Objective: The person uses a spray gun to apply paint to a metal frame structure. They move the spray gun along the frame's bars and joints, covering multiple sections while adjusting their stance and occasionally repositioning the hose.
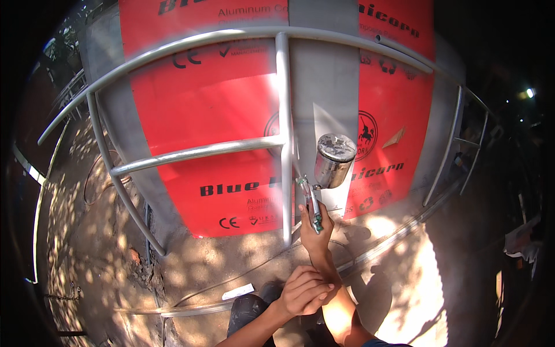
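My right hand [317, 230] is closed round the handle of a metal spray gun [313, 205] with green fittings. A silver paint cup [333, 172] with a stained, dark-rimmed lid is joined to the gun, just beyond the hand. The gun points away from me, near the upright post of a silver tubular frame [285, 168]. Across my right forearm lies my left hand [306, 291], its fingers bent and close together against the skin. Behind the frame stand large grey sheets [329, 75] with red printed film [202, 110] over parts of them.
A thin hose [248, 269] runs over the dusty ground. Near my knees lie a metal tube [202, 310] and a small white strip [238, 291]. Another long metal bar [399, 231] crosses the sunlit floor at the right. More tubular framing [444, 144] stands at the far right.
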Demonstrator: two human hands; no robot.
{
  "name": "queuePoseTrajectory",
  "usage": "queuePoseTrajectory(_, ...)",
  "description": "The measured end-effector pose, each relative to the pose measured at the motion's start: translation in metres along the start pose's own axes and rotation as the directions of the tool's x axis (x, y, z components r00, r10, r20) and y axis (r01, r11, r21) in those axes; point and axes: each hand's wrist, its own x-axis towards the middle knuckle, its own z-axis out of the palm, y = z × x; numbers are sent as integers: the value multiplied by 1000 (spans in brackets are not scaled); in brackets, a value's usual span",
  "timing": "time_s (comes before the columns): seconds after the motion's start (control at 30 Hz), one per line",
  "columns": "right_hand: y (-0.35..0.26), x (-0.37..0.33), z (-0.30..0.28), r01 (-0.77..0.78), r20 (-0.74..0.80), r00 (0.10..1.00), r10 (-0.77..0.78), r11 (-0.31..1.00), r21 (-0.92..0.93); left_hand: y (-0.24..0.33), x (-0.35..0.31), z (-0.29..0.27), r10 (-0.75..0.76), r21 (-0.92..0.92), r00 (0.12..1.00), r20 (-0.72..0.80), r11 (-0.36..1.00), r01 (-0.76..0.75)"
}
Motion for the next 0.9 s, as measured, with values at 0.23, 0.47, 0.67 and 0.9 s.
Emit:
queuePoseTrajectory(0.23, -111, 136, 13, 29, -20, 999, -29, 999, 28, 118, -60, -146, -628, 463, 720, -295, 566, 682)
queuePoseTrajectory(0.47, -209, 223, 3, -2, 10, 1000, -1, 974, 226, 234, -18, -223, -869, 450, 326, -372, 139, 882)
queuePoseTrajectory(0.67, -287, 188, -80, -193, 92, 979, 182, 974, 122, 209, 78, -203, -886, 307, 374, -273, 288, 907)
queuePoseTrajectory(0.9, -383, 113, -209, -513, 170, 848, 503, 858, 19, 168, 199, -125, -879, 183, 463, 116, 477, 860)
